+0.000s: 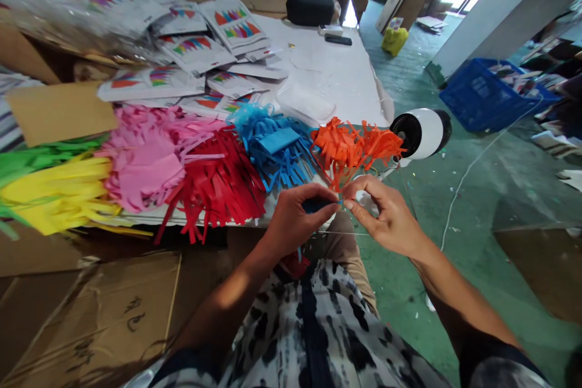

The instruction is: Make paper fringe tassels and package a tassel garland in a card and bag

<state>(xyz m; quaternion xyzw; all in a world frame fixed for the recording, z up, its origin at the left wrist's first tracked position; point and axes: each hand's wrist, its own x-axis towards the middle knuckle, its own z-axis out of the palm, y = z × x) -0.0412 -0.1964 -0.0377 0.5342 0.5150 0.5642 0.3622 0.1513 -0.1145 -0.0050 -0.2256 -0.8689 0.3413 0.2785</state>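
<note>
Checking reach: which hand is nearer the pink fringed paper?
Left. The left hand is right of the pink fringed paper, beyond the red bundle; the right hand sits farther right.

Small workshop tbh: heaped multicoloured fringed bundles (218, 176), stacked white printed packets (234, 21), brown cardboard (113, 309), blue plastic crate (475, 97) on worn green floor (482, 212).

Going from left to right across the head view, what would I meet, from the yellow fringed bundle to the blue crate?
Yellow bundle, pink bundle, red bundle, blue bundle, orange bundle, white device, blue crate.
</note>
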